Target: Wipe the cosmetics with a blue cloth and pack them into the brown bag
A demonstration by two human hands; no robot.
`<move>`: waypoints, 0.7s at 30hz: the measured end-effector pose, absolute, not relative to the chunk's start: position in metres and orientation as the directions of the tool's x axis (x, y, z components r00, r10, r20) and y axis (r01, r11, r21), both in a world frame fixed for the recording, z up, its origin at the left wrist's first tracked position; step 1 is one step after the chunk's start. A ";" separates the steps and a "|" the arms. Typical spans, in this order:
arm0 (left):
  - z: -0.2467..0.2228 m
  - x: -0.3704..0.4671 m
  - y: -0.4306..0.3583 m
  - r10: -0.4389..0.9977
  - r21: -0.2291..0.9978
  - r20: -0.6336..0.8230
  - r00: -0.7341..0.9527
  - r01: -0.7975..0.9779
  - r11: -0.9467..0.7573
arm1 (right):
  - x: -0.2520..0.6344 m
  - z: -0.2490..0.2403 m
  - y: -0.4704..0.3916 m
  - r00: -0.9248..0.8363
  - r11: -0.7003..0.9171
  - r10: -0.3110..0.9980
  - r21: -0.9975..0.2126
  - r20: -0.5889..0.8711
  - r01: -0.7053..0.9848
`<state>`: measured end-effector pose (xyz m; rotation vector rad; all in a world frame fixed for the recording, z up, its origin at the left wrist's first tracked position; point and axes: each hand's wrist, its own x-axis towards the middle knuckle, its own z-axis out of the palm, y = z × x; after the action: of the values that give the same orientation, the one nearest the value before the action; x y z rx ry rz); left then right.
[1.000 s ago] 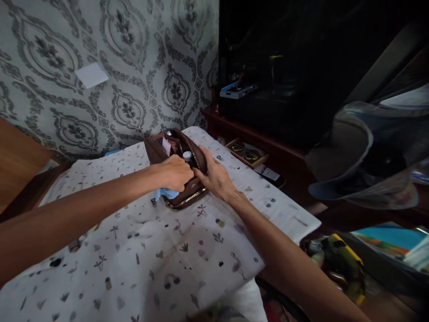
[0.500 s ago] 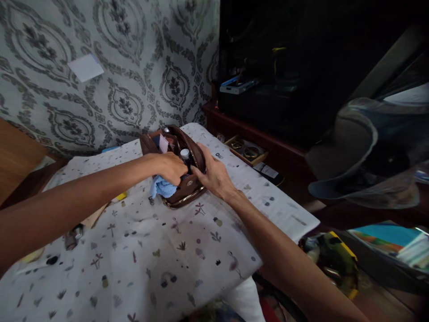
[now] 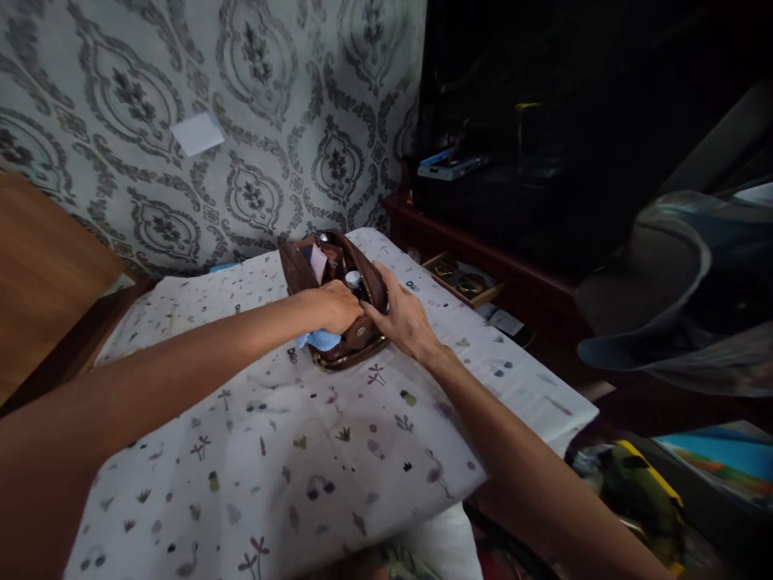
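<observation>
A brown leather bag [image 3: 362, 333] with a gold zip stands unzipped on the patterned cloth, with a white-capped bottle [image 3: 353, 279] and a pinkish card [image 3: 318, 263] showing inside. My left hand [image 3: 338, 307] reaches down into its mouth, fingers curled and partly hidden by the bag. A light-blue cloth [image 3: 324, 340] bunches out beneath this hand, over the bag's near rim. On the right side, my right hand [image 3: 403, 316] grips the bag's wall, thumb at the opening and fingers along the outside.
A white printed cloth [image 3: 338, 451] covers the table. Beyond its right edge are a small wooden tray [image 3: 465, 282] with round items and a dark TV screen [image 3: 543, 97]. A clear plastic bag [image 3: 676, 274] hangs at right. Patterned wallpaper [image 3: 254, 105] rises behind.
The view has shifted, so the scene sits further right. My left hand has sunk deeper into the bag, and less of the blue cloth shows. My right hand keeps its hold.
</observation>
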<state>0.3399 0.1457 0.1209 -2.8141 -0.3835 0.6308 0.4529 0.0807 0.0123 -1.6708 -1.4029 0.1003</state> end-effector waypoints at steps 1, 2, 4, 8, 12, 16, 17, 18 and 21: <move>0.123 0.339 0.145 0.312 -0.288 -0.384 0.869 0.209 -0.935 | 0.453 0.013 0.080 0.348 0.066 0.817 -0.674 0.460 0.736; 0.126 0.339 0.145 0.324 -0.303 -0.396 0.859 0.210 -0.929 | 0.454 0.014 0.079 0.347 0.060 0.822 -0.675 0.451 0.735; 0.135 0.335 0.142 0.345 -0.326 -0.390 0.854 0.222 -0.919 | 0.457 0.016 0.077 0.338 0.055 0.832 -0.672 0.439 0.738; 0.149 0.307 0.129 0.367 -0.320 -0.265 0.891 0.278 -0.906 | 0.461 0.017 0.073 0.304 0.091 0.834 -0.659 0.460 0.747; 0.126 0.259 0.108 0.311 -0.290 -0.047 0.949 0.285 -0.914 | 0.463 0.017 0.072 0.301 0.088 0.830 -0.643 0.470 0.761; 0.078 0.229 0.096 0.186 -0.350 0.118 0.975 0.216 -0.911 | 0.463 0.020 0.070 0.295 0.054 0.855 -0.638 0.427 0.768; 0.069 0.227 0.095 0.174 -0.361 0.176 0.969 0.228 -0.904 | 0.464 0.020 0.069 0.290 0.054 0.858 -0.636 0.424 0.769; 0.061 0.227 0.094 0.163 -0.369 0.233 0.959 0.243 -0.897 | 0.464 0.020 0.069 0.284 0.054 0.862 -0.634 0.419 0.771; 0.051 0.231 0.094 0.125 -0.373 0.372 0.920 0.271 -0.887 | 0.468 0.021 0.066 0.267 0.063 0.865 -0.618 0.426 0.783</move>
<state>0.2310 0.0941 0.0506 -2.6532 -0.2876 -0.4752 0.4676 0.0664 0.0214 -1.7201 -1.5203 0.1254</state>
